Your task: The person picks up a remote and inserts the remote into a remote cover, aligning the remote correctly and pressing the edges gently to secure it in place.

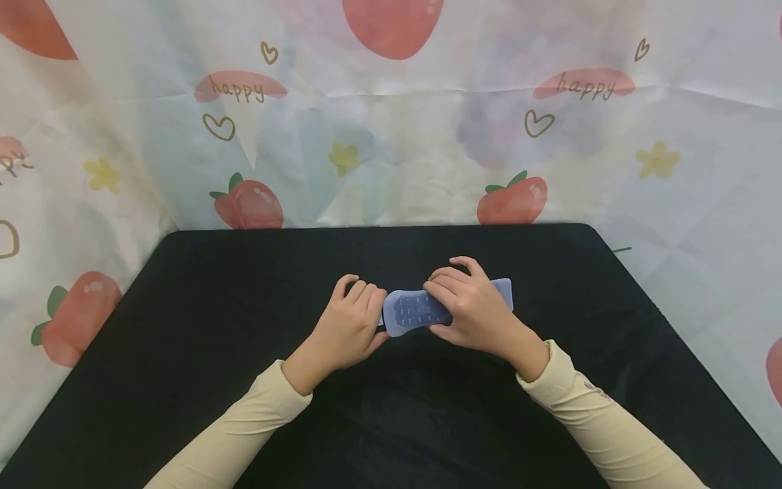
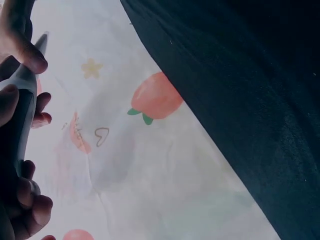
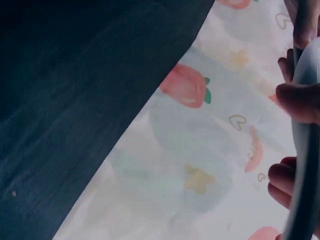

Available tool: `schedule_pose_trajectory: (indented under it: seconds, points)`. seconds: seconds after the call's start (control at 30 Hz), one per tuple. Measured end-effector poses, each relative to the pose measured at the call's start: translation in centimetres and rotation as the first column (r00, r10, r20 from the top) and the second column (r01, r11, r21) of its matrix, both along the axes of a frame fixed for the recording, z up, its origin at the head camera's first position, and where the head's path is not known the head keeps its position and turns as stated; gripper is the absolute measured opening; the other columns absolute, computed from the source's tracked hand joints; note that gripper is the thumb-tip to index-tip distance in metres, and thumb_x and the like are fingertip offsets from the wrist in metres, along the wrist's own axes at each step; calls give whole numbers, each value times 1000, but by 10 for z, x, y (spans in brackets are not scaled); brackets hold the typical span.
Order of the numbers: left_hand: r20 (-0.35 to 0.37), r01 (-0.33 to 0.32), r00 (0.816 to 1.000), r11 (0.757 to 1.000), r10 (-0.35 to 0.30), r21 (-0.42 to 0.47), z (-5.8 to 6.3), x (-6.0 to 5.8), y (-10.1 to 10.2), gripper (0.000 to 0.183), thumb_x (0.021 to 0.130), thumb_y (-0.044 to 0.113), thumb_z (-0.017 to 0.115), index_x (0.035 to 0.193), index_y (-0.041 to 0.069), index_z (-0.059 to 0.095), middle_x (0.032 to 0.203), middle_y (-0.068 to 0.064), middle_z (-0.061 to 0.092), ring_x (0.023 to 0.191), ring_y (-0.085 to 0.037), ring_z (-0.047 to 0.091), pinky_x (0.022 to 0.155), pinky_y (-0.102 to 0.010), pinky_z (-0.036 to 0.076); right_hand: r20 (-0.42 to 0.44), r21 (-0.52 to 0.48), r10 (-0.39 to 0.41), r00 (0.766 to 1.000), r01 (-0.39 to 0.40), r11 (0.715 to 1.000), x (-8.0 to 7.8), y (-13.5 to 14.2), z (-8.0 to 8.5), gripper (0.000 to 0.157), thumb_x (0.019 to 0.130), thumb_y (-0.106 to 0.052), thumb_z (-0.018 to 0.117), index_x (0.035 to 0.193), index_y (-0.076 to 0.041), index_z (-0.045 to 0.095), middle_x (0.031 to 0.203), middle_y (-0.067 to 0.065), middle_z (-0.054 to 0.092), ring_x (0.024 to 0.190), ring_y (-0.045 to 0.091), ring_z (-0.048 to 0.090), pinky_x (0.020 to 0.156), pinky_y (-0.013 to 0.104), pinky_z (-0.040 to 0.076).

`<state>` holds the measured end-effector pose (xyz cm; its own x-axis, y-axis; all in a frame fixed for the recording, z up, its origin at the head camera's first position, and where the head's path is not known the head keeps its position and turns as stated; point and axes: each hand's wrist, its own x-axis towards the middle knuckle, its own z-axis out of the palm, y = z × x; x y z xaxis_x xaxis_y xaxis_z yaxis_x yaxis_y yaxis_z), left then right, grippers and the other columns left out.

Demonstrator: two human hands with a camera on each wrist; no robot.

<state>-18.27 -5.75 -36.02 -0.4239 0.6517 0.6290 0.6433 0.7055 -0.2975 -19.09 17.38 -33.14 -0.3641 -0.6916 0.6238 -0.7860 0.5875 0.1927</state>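
One blue remote control [image 1: 411, 311], rounded end leftward, rows of small pale marks on the face, held between two hands over a black table [image 1: 397, 421]. Right hand [image 1: 473, 305]: fingers and thumb round the middle of the remote control, far end protruding past the hand. Left hand [image 1: 351, 322]: curled round a dark piece [image 2: 21, 125], mostly hidden, just beside the rounded end; whether joined to the remote control, impossible to tell. Two cream sleeves [image 1: 253, 414], reaching the wrists. One pale cloth [image 1: 415, 156] behind the table, printed with red fruit, yellow flowers, hearts and "happy".
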Motion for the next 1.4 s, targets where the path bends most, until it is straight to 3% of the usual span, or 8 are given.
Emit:
schedule_pose_trajectory:
  seconds: [0.5,0.8,0.97,1.2,1.4]
  points:
    - [14,11,1000,999,-10,-43,-5,2,-1,51,68,41,77,95,6,53,79,-4,54,82,-21,55,91,-41,41,9,-52,44,999,-43,998,-4,-16,-15,51,45,-26,89,86,-2,69,80,7,69,79,21,64,87,46,46]
    - [3,21,1000,999,-21,-47,-6,0,0,50,68,42,77,94,6,53,78,-4,54,80,-21,55,90,-42,40,26,-47,26,999,-24,999,-4,-24,-18,52,44,-26,91,85,-4,68,79,5,69,78,19,63,88,45,46]
    - [20,-7,1000,999,8,-47,-6,-2,2,52,69,44,76,96,6,54,81,-4,56,80,-20,55,90,-43,40,31,-28,-13,999,14,1000,-4,-23,-19,57,45,-27,92,91,-4,69,83,6,70,83,21,64,90,48,44]
    - [35,-34,999,999,34,15,-4,-4,3,54,70,44,77,100,6,55,84,-4,60,79,-19,56,90,-43,41,-80,66,-107,991,112,991,-2,-9,-9,84,47,-34,93,121,-10,61,101,7,67,98,26,59,95,56,38]
    - [12,-33,999,997,32,63,-1,-3,-2,57,66,43,80,102,6,56,86,-4,60,79,-20,56,90,-43,42,-149,61,-131,980,142,988,-1,10,-2,76,41,-27,95,108,-8,65,88,6,68,83,25,63,87,50,45]
